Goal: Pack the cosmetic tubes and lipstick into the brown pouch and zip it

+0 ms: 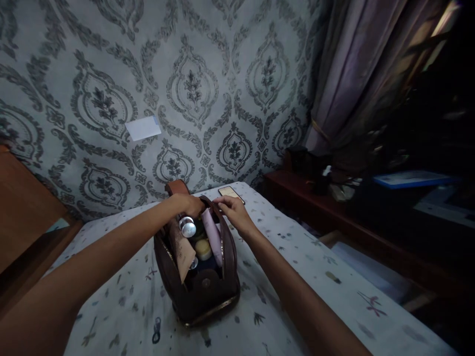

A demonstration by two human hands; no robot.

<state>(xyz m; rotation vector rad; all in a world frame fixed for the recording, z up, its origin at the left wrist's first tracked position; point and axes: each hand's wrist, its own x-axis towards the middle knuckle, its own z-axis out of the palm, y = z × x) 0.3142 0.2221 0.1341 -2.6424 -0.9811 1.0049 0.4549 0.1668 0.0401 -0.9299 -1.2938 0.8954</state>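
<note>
A dark brown bag (208, 296) stands unzipped on the patterned bedsheet. Inside it show a pink tube (212, 235), a beige packet (183, 254), a silver-capped bottle (187, 227) and a small jar with a yellowish lid (203, 248). My left hand (188, 204) reaches over the bag's far left side, its fingertips dipping inside and hidden there. At the far right rim of the bag is my right hand (235, 212), thumb and fingers pinched together at the edge; what they hold is too small to make out.
A phone (230, 193) lies on the bed behind my right hand. Patterned wallpaper with a white card (143, 128) rises behind the bed. Wooden furniture (29, 212) stands at the left. On the right are a curtain (352, 74) and a cluttered reddish-brown surface (315, 202).
</note>
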